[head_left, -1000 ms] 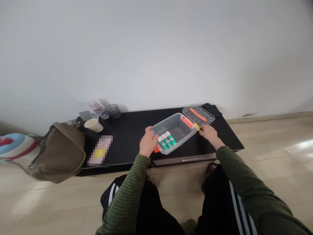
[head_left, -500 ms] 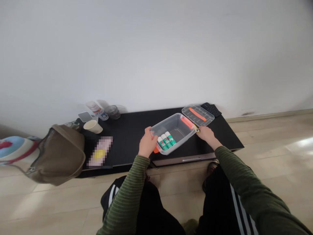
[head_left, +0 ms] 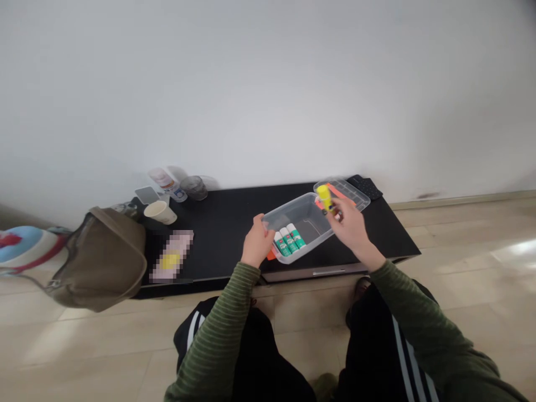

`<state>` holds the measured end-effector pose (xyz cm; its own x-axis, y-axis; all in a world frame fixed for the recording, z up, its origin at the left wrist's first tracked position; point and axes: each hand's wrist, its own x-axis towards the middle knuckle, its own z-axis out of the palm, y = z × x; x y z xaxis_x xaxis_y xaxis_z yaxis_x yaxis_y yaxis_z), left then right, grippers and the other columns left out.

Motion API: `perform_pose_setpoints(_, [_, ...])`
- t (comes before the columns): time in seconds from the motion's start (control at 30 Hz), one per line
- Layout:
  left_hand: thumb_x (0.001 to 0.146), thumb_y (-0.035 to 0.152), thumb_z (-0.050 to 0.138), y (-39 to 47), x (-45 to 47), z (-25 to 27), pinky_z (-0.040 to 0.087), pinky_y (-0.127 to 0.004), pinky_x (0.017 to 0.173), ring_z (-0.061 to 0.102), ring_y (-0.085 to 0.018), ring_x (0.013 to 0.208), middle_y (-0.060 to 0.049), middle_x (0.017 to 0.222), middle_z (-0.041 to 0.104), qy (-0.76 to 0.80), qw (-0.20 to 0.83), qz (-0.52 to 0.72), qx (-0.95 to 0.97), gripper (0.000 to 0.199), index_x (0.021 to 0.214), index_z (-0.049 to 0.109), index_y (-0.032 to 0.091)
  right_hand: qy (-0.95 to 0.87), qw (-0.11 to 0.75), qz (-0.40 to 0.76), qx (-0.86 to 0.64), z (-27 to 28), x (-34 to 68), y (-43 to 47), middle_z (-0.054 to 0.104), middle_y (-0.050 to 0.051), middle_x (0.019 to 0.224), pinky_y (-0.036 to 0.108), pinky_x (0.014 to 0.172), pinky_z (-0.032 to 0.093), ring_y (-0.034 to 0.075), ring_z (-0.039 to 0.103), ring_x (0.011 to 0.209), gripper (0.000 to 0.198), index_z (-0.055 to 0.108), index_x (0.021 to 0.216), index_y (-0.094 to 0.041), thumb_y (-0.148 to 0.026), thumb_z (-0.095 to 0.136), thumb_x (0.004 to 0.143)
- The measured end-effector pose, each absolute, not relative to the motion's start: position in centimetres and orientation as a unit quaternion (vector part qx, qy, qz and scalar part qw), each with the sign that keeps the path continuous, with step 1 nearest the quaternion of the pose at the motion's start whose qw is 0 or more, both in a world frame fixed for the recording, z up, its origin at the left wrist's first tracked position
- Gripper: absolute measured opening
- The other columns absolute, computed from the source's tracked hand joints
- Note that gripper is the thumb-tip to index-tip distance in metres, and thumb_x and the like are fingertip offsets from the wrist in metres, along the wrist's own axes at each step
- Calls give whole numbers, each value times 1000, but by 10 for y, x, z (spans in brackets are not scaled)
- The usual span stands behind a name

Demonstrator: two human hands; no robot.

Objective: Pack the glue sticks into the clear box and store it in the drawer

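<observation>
A clear plastic box [head_left: 293, 212] with orange latches stands open on the black cabinet. My left hand [head_left: 258, 244] grips its left end by the rim. Three green-and-white glue sticks [head_left: 290, 240] lie side by side in the left part of the box. My right hand [head_left: 350, 228] is closed round a yellow-capped glue stick [head_left: 324, 195], holding it up at the box's right end; the fingers cover its lower part. Behind that hand lies the clear lid [head_left: 360, 195] with its orange handle.
On the black cabinet top [head_left: 221, 223] stand a paper cup [head_left: 161, 213], a spray can [head_left: 168, 184] and a dark glass [head_left: 195, 188]. A brown bag [head_left: 103, 259] sits at the left end. A black patterned item [head_left: 365, 186] lies beyond the lid.
My right hand has risen and moved left from beside the box, bringing the yellow-capped glue stick up over its right end. My left hand stays on the box.
</observation>
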<state>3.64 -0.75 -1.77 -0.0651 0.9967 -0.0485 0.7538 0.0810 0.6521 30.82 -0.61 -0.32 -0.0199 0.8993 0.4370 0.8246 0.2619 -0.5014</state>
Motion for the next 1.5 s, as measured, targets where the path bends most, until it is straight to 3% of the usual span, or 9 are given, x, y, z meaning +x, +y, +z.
perform_pose_setpoints(0.13, [86, 24, 49, -7, 41, -15, 48, -41, 97, 65, -30, 115, -16, 126, 66, 693, 252, 231, 635, 59, 142, 36, 16, -781, 238, 60, -574, -5, 284, 2, 69, 8, 116, 31, 88, 46, 24, 63, 105, 33, 65, 121, -22, -31, 53, 91])
perform_pose_setpoints(0.47, [86, 23, 49, -7, 44, -13, 48, -41, 98, 65, -30, 114, -17, 127, 65, 686, 254, 223, 644, 60, 144, 35, 15, -761, -45, 129, -634, 4, 267, 26, 75, 9, 107, 33, 74, 49, 27, 68, 98, 29, 75, 102, -24, -41, 57, 86])
perform_pose_setpoints(0.7, [86, 22, 50, -7, 43, -14, 47, -40, 99, 64, -29, 116, -16, 130, 63, 680, 260, 225, 648, 61, 145, 33, 16, -757, -99, 178, -620, -8, 263, 39, 75, 13, 88, 34, 68, 51, 29, 71, 86, 16, 77, 76, -21, -35, 71, 71])
perform_pose_setpoints(0.9, [86, 22, 48, -10, 44, -10, 48, -40, 97, 64, -30, 115, -18, 125, 64, 680, 248, 214, 656, 62, 145, 32, 14, -772, -152, 230, -573, -7, 264, 42, 74, 6, 78, 29, 68, 50, 24, 71, 81, 10, 76, 70, -25, -33, 70, 72])
perform_pose_setpoints(1.0, [86, 22, 49, -9, 44, -9, 48, -41, 96, 65, -30, 114, -18, 124, 65, 680, 249, 212, 656, 62, 145, 33, 14, -779, -111, 212, -579, -6, 265, 37, 76, 7, 85, 29, 71, 49, 24, 71, 84, 13, 78, 81, -25, -32, 68, 77])
perform_pose_setpoints(1.13, [86, 22, 49, -7, 43, -9, 48, -41, 95, 65, -30, 112, -17, 123, 65, 684, 258, 208, 650, 61, 145, 33, 15, -784, 85, 139, -599, -6, 272, 25, 76, 6, 102, 29, 78, 49, 22, 69, 94, 28, 74, 110, -25, -33, 55, 91])
perform_pose_setpoints(1.3, [85, 22, 49, -5, 42, -13, 48, -41, 97, 66, -30, 112, -16, 124, 66, 683, 262, 221, 644, 61, 144, 34, 15, -749, 283, 61, -595, -8, 307, 26, 73, 7, 111, 31, 90, 48, 22, 64, 104, 29, 70, 110, -23, -27, 47, 95])
perform_pose_setpoints(1.4, [84, 22, 51, -3, 39, -18, 48, -40, 98, 66, -28, 111, -14, 125, 66, 672, 268, 242, 646, 60, 142, 36, 17, -716, 293, 54, -632, -23, 340, 41, 70, 10, 114, 34, 91, 48, 23, 63, 104, 29, 67, 114, -21, -25, 46, 95])
perform_pose_setpoints(1.5, [84, 21, 51, 2, 36, -22, 49, -39, 98, 67, -25, 107, -12, 126, 66, 655, 283, 255, 653, 59, 141, 36, 18, -692, 226, 70, -682, -48, 374, 57, 68, 12, 117, 33, 90, 48, 24, 61, 108, 28, 66, 115, -19, -23, 49, 92])
